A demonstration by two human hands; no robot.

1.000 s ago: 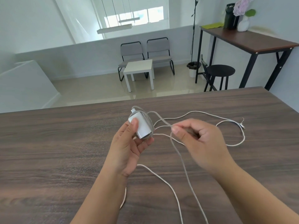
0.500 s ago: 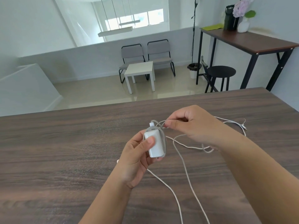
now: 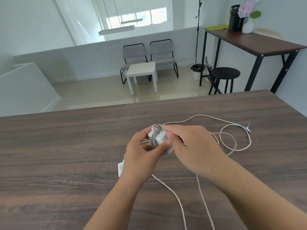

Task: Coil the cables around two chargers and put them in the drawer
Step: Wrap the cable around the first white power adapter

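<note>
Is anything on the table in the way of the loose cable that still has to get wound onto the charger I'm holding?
Nothing visible does. The loose cable lies in open loops on the bare table, right of the charger that the left hand holds.

Loose cable loops sprawl toward table right edge; second charger sits under left wrist; left half bare.

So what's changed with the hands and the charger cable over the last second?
The right hand swung its pinched cable from the right, up over the charger, and now presses it against the charger's near side, adding a turn. The loose loops on the table have shifted. The left hand grips the charger as before; a second charger now shows beside the left wrist.
</note>
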